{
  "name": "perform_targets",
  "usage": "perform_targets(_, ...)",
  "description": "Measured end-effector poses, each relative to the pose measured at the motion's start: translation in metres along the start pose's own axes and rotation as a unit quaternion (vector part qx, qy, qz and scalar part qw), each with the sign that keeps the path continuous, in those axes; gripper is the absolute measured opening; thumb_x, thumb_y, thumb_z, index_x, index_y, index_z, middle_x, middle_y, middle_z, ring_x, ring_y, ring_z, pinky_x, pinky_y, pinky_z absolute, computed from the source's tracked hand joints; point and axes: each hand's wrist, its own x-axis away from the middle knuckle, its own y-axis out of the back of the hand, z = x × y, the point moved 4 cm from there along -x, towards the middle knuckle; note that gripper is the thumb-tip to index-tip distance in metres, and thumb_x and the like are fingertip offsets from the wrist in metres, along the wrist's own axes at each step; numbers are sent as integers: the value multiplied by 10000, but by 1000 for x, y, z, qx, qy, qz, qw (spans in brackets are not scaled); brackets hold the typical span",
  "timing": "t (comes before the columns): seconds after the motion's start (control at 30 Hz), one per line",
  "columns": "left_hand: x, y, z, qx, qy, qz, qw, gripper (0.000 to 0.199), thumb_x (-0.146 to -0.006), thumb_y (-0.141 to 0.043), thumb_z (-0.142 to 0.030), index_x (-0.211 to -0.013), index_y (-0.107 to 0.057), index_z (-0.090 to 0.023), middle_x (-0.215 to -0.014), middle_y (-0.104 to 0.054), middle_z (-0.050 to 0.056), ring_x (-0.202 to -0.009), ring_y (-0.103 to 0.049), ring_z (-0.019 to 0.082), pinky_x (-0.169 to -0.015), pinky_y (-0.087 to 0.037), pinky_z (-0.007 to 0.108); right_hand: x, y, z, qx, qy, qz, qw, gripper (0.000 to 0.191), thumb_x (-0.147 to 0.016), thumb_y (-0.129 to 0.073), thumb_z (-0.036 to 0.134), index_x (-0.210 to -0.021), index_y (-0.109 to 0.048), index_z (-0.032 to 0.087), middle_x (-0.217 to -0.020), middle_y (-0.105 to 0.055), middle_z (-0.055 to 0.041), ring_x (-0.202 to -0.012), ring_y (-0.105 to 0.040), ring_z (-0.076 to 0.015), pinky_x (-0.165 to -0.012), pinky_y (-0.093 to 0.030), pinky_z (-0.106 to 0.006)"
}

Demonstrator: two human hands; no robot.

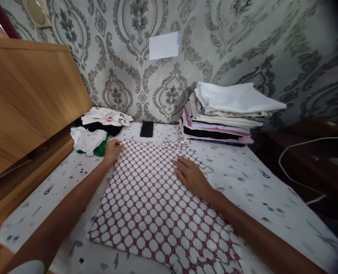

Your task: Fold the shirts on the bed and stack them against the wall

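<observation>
A white cloth with a red and grey lattice pattern [157,194] lies spread over the patterned sheet. At its far left corner my left hand [113,150] is closed, thumb and fingers pinching the edge of the cloth. My right hand [192,176] rests on the upper right part of the cloth, its fingers apart and lying flat. Some small wrinkles show near the cloth's far right edge and its near right corner.
A tall folded stack of clothes [220,114] stands at the back right. Loose clothes [90,139] lie at the back left beside a wooden cabinet [34,95]. A black phone [146,129] lies near the wall. A white cable [283,167] hangs at the right.
</observation>
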Motion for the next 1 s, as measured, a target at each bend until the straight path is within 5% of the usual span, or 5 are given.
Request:
perform_targets(0.27, -5, -4, 2, -66, -3, 21, 998, 112, -718, -583, -118, -684, -532, -211, -728, -572, 0, -785, -531, 191, -784, -404, 296, -16, 13, 20, -9, 25, 2, 1000, 380, -993, -394, 274, -1116, -713, 110, -1311, -614, -214, -1252, -548, -335, -1057, -434, -509)
perform_targets(0.43, -14, -3, 4, -52, 38, 44, 997, 133, -686, -594, -76, -698, -545, -199, -700, -558, -15, -741, -524, 168, -736, -416, 272, -95, -13, 95, -110, 147, 120, 976, 299, -998, -412, 216, -1002, -705, 156, -1188, -683, -128, -1128, -605, -239, -1015, -448, -385)
perform_targets(0.57, -12, -1, 7, -8, 85, 63, 994, 175, -712, -600, -74, -840, -567, -188, -713, -563, -28, -669, -530, 139, -654, -425, 238, -155, -52, 136, -111, 135, 154, 972, 229, -977, -476, 211, -1101, -660, 153, -1241, -650, -138, -1155, -568, -267, -1012, -408, -439)
perform_targets(0.73, 2, 9, 13, 71, 171, 86, 979, 370, -799, -616, -126, -1131, -470, -204, -693, -516, -62, -549, -506, 104, -535, -403, 198, -174, -77, 141, -140, 125, 140, 972, 277, -984, -399, 156, -1181, -594, 136, -1251, -630, -140, -1180, -537, -247, -1029, -371, -433)
perform_targets(1.0, 65, 28, 6, 144, 266, 218, 928, 508, -686, -841, -257, -1025, -466, -210, -564, -451, -105, -391, -383, 67, -408, -276, 181, -169, -85, 136, -158, 141, 105, 972, 309, -988, -444, 265, -1235, -579, 139, -1308, -619, -133, -1221, -520, -270, -1070, -327, -437)
